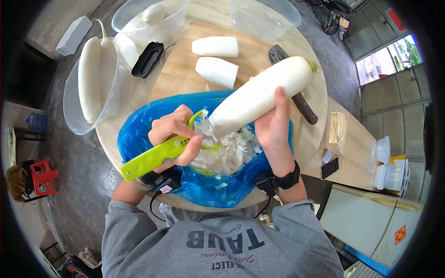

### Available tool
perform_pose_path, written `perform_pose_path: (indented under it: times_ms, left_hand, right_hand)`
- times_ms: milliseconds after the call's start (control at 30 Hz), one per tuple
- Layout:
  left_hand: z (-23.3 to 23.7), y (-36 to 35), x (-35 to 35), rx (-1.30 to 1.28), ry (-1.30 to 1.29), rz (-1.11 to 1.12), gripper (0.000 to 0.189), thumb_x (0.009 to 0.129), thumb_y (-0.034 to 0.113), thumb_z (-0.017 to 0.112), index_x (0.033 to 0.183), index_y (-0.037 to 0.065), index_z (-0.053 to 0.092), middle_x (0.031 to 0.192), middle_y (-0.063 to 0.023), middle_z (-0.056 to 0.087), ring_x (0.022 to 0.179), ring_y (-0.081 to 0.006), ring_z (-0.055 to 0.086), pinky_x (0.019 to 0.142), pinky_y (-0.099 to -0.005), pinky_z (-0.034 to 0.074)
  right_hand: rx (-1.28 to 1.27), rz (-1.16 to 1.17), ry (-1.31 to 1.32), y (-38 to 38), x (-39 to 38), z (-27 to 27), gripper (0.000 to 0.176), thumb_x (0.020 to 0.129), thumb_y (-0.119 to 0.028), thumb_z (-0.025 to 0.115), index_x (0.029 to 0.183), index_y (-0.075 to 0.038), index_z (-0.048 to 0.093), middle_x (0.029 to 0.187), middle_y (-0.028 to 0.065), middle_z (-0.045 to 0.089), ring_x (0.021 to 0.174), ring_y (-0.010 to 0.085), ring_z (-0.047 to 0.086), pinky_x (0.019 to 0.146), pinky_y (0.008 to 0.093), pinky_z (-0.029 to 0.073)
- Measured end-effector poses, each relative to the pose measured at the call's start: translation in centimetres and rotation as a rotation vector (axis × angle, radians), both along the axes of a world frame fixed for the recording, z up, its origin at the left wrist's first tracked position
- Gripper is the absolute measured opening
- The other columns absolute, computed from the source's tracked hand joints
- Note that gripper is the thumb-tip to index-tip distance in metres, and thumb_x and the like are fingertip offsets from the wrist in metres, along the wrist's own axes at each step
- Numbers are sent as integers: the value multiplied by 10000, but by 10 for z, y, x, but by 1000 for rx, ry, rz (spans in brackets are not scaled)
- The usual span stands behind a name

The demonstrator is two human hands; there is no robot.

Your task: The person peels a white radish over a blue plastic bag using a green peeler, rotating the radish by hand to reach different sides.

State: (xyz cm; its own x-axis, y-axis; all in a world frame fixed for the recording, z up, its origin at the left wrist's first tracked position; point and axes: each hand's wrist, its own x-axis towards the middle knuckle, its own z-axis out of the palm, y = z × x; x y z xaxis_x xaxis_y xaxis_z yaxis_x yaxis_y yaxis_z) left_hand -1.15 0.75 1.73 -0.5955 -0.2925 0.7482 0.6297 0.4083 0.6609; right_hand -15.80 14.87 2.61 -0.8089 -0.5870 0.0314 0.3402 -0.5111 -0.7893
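Note:
In my left hand [174,134] is a lime-green peeler [153,158], its fingers wrapped round the handle. The peeler's head is against or very near the lower end of a large white radish [259,95]. My right hand [274,121] grips this radish from below and the side, holding it tilted with its greenish stem end up and to the right. Both hands are over a blue plastic bag [208,192], spread open and containing a heap of white peelings [229,155]. Some of the blade is hidden by peel.
Two cut radish pieces [215,47] lie on a wooden cutting board [178,62]. A knife [304,107] rests beside the raised radish. Left stands a clear tub [69,104] with whole radishes; more tubs [266,21] sit at the back. A black tray [147,59], skewers [336,129] and phone [329,168] lie around.

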Motion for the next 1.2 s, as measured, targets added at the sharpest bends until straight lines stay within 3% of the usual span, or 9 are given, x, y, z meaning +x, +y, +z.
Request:
perform_pose_path:
  times_ms: [167,367,500,600,800,833,933,1000,1200]
  left_hand:
    - [5,8,-5,-16,-70,112,187,649,11,708,684,49,529,554,-57,496,499,-168,438,471,-265,333]
    - [1,-1,-5,-189,-139,125,187,623,-31,671,634,44,500,518,-52,460,469,-166,400,454,-262,302]
    - [-4,-4,-2,-45,-17,58,175,648,-48,628,622,44,482,517,-38,436,472,-167,375,462,-262,298]
    - [-4,2,-3,25,14,36,170,667,-37,646,650,45,499,534,-42,461,487,-159,396,474,-265,308]
    - [0,9,-9,-41,-75,126,188,647,-22,682,662,67,517,539,-31,479,481,-146,413,488,-272,315]
    - [2,8,-8,-73,-86,140,192,638,-26,679,654,68,513,533,-29,474,474,-147,405,488,-272,310]
    - [3,2,-4,-160,-126,157,204,614,-32,671,630,70,496,517,-27,454,457,-152,381,486,-271,294]
    - [-4,-2,-3,-210,-156,146,210,600,-32,666,615,67,481,505,-29,435,449,-160,363,484,-270,283]
    - [-8,-1,0,21,-19,69,202,635,9,692,643,58,496,535,-28,437,493,-165,369,491,-268,298]
  right_hand:
    - [-11,50,15,-4,16,-2,542,881,-301,551,1309,-67,316,1258,88,447,1146,213,453,972,397,383]
    - [47,13,145,-5,18,-6,555,880,-323,549,1308,-55,319,1254,92,448,1141,218,458,963,398,390]
    - [-23,-28,26,2,2,2,557,883,-347,534,1299,-39,328,1223,102,472,1121,224,477,955,390,397]
    - [-3,-108,79,0,2,2,550,877,-327,551,1297,-46,335,1214,101,479,1120,218,476,956,390,397]
    - [-28,18,36,-5,19,-5,555,861,-265,590,1303,-55,328,1248,94,453,1131,214,469,965,394,392]
    - [-106,56,-85,-5,22,1,485,839,-133,623,1236,-76,351,1149,46,479,1066,145,481,921,342,415]
    - [-99,30,-26,-6,24,-3,484,842,-141,621,1240,-84,352,1152,41,479,1066,147,481,920,346,415]
    - [-53,-23,43,-5,19,-5,526,865,-252,582,1287,-67,330,1217,86,459,1112,196,469,951,380,396]
    - [-19,-94,44,-1,0,-3,542,890,-336,530,1300,-45,329,1215,101,474,1122,215,470,954,390,394]
